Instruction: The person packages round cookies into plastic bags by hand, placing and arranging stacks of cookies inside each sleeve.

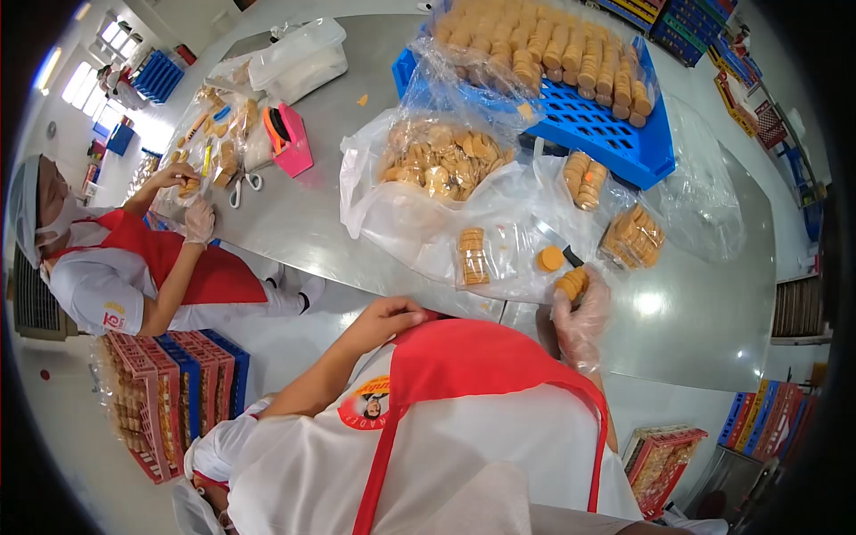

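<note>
My right hand [583, 316], in a clear plastic glove, is closed around a short stack of round cookies [572, 283] at the table's near edge. Just beyond it lie a single round cookie [550, 259] and a small black piece [572, 256]. My left hand [390, 318] is bare, with its fingers curled together against the top of the red apron [481, 357]; whether anything is in them is hidden. Between the hands and a bag of loose cookies [441, 160] sits a clear pack [473, 256] with a cookie stack. More packed cookies [633, 236] lie to the right.
A blue crate [615, 143] full of cookie stacks stands at the back of the metal table [294, 218]. On the left are scissors [245, 189], a pink holder [292, 143] and a plastic tub [299, 62]. A co-worker [143, 250] handles cookies there. Stacked crates [178, 392] stand below.
</note>
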Demonstrator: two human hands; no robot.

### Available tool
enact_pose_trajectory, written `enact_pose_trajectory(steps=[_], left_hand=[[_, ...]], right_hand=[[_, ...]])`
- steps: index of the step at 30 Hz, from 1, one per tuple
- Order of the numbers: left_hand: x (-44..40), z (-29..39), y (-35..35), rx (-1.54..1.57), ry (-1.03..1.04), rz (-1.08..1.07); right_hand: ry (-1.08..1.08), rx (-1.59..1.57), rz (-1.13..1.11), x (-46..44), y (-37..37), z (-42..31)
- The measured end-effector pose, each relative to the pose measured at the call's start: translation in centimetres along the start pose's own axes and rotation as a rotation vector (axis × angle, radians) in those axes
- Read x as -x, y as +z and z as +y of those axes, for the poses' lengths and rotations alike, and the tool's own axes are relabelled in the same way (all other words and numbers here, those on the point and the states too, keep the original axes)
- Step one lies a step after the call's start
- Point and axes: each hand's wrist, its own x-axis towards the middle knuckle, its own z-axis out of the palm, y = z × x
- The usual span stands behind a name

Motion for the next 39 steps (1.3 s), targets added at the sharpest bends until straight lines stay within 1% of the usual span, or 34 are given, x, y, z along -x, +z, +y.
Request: enact_pose_trajectory(steps=[2,3,5,6,7,9,13,14,17,18,21,22,25,26,29,30,33,34,35,37,39], left_hand=[[-0.7,-5.5,-1.4,0.084,0.012,0.047],[-0.9,-6.9,-1.4,0.086,0.008,0.077],[-1.6,-10.2,-0.9,0.086,-0.008,0.108],[-4.6,-18.1,-2.6,-0.070,0.092,0.114],[-4.0,-19.2,-2.6,-0.047,0.035,0.123],[-3.5,-19.6,-2.8,-0.053,-0.040,0.112],[-3.5,-21.5,-4.0,-0.148,-0.142,0.110],[-3.6,-22.2,-4.5,-0.185,-0.158,0.109],[-4.3,-24.0,-5.9,-0.304,-0.204,0.106],[-4.7,-24.6,-6.3,-0.351,-0.215,0.108],[-5.6,-26.2,-7.6,-0.503,-0.252,0.093],[-6.1,-26.5,-8.1,-0.557,-0.260,0.083],[-7.3,-27.3,-9.2,-0.697,-0.271,0.062],[-7.6,-27.4,-9.5,-0.736,-0.272,0.057],[-8.7,-27.6,-10.4,-0.846,-0.289,0.037],[-9.1,-27.6,-10.5,-0.876,-0.292,0.030],[-10.3,-27.6,-11.0,-0.967,-0.285,0.006],[-10.7,-27.5,-11.2,-0.996,-0.277,-0.004],[-10.9,-27.5,-11.4,-1.024,-0.270,-0.010],[-11.2,-28.0,-11.8,-1.086,-0.232,-0.024],[-10.8,-29.2,-12.2,-1.148,-0.184,-0.015]], right_hand=[[-0.094,0.141,-0.048,-0.5,0.0,-0.1],[-0.137,0.214,-0.066,-0.7,0.1,-0.2],[-0.144,0.170,-0.028,-0.6,-0.1,-0.6],[-0.144,0.158,-0.003,-0.6,-0.4,-0.7],[-0.140,0.177,-0.040,-0.8,-0.5,-0.6],[-0.120,0.209,-0.112,-1.0,-0.5,-0.5],[-0.189,0.171,-0.079,-0.5,-1.1,-0.7],[-0.145,0.251,-0.151,-0.9,-1.3,-1.1],[-0.165,0.169,-0.031,0.0,-0.6,0.1],[-0.086,0.171,-0.083,-0.1,-1.4,-1.1],[-0.131,0.142,-0.069,0.1,-1.1,-0.5],[-0.150,0.119,0.017,0.1,-0.9,-0.7],[-0.105,0.147,-0.115,-0.8,-2.1,-1.6],[-0.144,0.115,-0.078,-0.5,-2.0,-1.1],[-0.139,0.121,0.019,-0.1,-1.6,-0.5],[-0.105,0.149,-0.036,-0.3,-1.7,-0.8],[-0.144,0.084,0.002,-0.2,-2.0,-0.5],[-0.097,0.085,-0.047,-0.5,-2.3,-0.8],[-0.097,0.091,-0.040,-0.5,-2.3,-0.5],[-0.134,0.082,-0.058,-0.7,-1.6,-0.1],[-0.099,0.137,-0.082,-0.6,-1.4,0.0]])
